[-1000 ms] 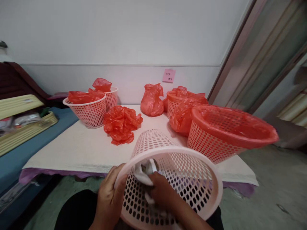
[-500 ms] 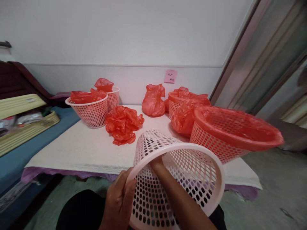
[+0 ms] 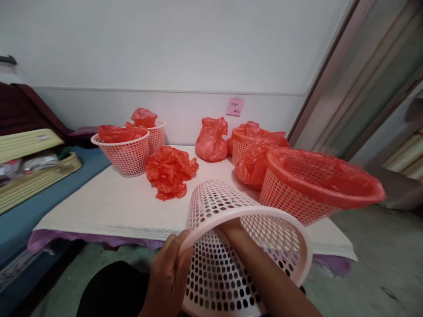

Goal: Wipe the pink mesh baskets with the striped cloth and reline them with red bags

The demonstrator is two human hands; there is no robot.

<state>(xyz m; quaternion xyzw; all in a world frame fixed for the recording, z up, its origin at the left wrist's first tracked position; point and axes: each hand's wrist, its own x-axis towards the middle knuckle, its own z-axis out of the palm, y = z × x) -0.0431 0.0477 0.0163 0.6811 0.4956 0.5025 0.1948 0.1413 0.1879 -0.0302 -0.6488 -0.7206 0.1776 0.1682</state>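
A pale pink perforated plastic wastebasket (image 3: 211, 207) lies tilted at the table's front edge, its wide mouth facing me. My left hand (image 3: 172, 268) is closed on the left side of its rim, thumb inside the mouth. Deep inside the basket reaches my right hand (image 3: 231, 229); its fingers are hidden behind the rim and wall. A crumpled red plastic bag (image 3: 170, 171) lies on the table just beyond, to the left. Right of it, a wastebasket lined with a red bag (image 3: 297, 193) stands close to the one I hold.
On the white-covered table (image 3: 109, 202), two pink baskets with red bags (image 3: 127, 152) stand at the back left. A bunched red bag (image 3: 211, 141) and another lined basket (image 3: 241, 147) are at the back. A pink note (image 3: 235, 107) is on the wall. Yellow trays (image 3: 39, 176) lie left.
The held wastebasket has shifted slightly right and down, with my left hand still on its rim. My right forearm has moved slightly to the right inside it.
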